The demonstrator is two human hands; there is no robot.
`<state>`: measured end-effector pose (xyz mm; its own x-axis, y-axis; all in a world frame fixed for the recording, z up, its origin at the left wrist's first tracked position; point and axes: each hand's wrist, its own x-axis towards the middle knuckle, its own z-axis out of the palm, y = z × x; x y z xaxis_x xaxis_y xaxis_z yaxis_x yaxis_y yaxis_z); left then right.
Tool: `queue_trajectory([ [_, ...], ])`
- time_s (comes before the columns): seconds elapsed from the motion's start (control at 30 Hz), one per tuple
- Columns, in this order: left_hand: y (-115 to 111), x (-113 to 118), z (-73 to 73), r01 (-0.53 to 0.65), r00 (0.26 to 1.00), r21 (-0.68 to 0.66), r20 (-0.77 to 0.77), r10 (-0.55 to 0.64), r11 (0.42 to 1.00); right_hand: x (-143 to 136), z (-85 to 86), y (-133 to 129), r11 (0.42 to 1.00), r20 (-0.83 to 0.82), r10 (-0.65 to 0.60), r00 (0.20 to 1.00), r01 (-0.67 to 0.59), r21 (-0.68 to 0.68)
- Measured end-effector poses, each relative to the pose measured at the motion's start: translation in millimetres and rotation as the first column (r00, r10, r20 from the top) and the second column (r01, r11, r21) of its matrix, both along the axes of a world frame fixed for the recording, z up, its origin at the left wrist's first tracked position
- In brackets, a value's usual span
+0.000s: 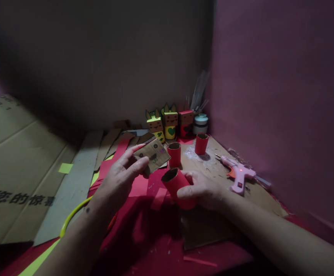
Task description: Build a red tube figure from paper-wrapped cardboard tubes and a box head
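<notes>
In my left hand [126, 168] is a small cardboard box [157, 156] with a face drawn on it, pinched between thumb and fingers. My right hand [197, 188] is wrapped round a red paper-covered tube [176, 184], tilted so its open brown-lined end points up and left. The box and the tube are close but apart. Just behind them stands another red tube [174, 154], and a further red tube [202, 144] stands to its right on a cardboard sheet.
A pink glue gun [238, 174], its light lit, lies at right by the wall. Several finished box-headed figures [170, 122] and a lidded jar [200, 123] stand at the back. Cardboard strips and red paper [139, 186] lie left, beside a large carton [20, 168].
</notes>
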<state>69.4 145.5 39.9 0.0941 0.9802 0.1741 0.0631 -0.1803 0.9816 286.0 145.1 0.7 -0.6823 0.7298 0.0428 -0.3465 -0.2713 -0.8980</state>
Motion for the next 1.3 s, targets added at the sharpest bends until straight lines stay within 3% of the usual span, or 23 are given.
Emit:
queue_trajectory([
  [0.23, -8, 3, 2.9, -0.017, 0.998, 0.027, -0.058, 0.018, 0.999, 0, -1.2, 1, 0.999, 0.021, -0.027, 0.999, 0.028, -0.036],
  [0.47, -7, 0, 0.7, -0.094, 0.993, 0.034, -0.067, 0.096, 0.995, 0, -3.8, 2, 0.985, 0.073, -0.133, 0.988, 0.124, 0.117],
  [0.67, -9, 2, 4.4, -0.075, 0.995, 0.022, -0.064, 0.076, 0.997, -1, -0.3, 1, 0.983, 0.069, -0.146, 0.987, 0.137, 0.122],
  [0.93, -14, 6, 5.1, -0.027, 0.993, 0.064, -0.117, 0.034, 0.998, -1, -0.3, 1, 0.997, 0.031, -0.069, 0.997, 0.069, 0.024],
  [1.3, -24, 15, 14.4, -0.084, 0.941, 0.097, -0.319, 0.111, 0.992, -1, -4.0, 2, 0.998, 0.050, -0.033, 0.998, 0.036, -0.057],
])
